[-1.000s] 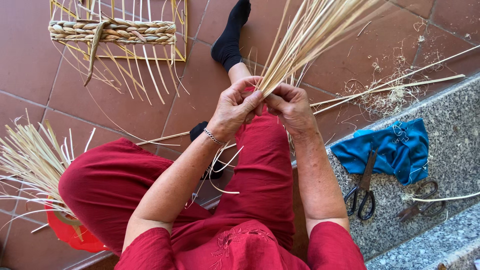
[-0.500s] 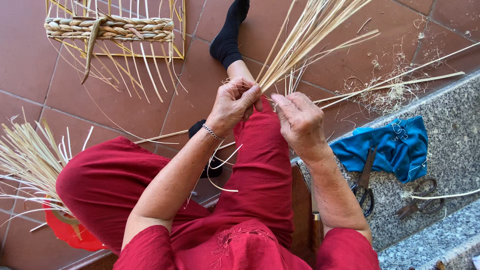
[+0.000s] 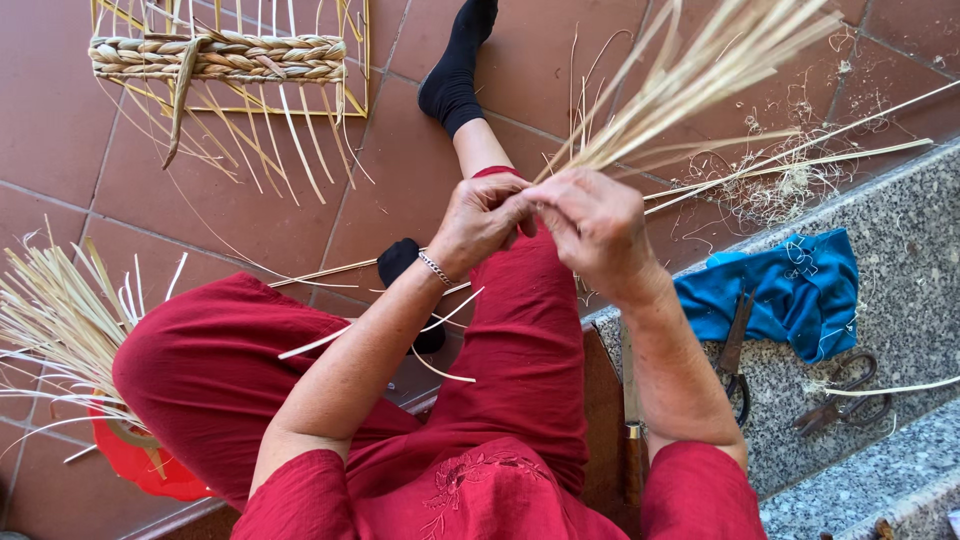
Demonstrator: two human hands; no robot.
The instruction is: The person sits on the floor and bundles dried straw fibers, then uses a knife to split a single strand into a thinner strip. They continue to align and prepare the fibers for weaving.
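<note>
My left hand (image 3: 482,220) and my right hand (image 3: 592,225) meet above my knee, both closed around the base of a bundle of pale straw stalks (image 3: 690,85) that fans up and to the right. A silver bracelet (image 3: 436,268) circles my left wrist. I sit in red trousers (image 3: 520,340) with a black sock (image 3: 455,70) on the outstretched foot.
A partly woven straw piece (image 3: 220,58) lies on the red floor tiles at top left. More loose straw (image 3: 55,320) sits at left over a red container (image 3: 135,465). On the granite step at right lie a blue cloth (image 3: 790,290), scissors (image 3: 735,360) and pliers (image 3: 845,400).
My right hand has moved back to the left and closed against my left hand on the bundle. The straw stalks have tilted further to the right.
</note>
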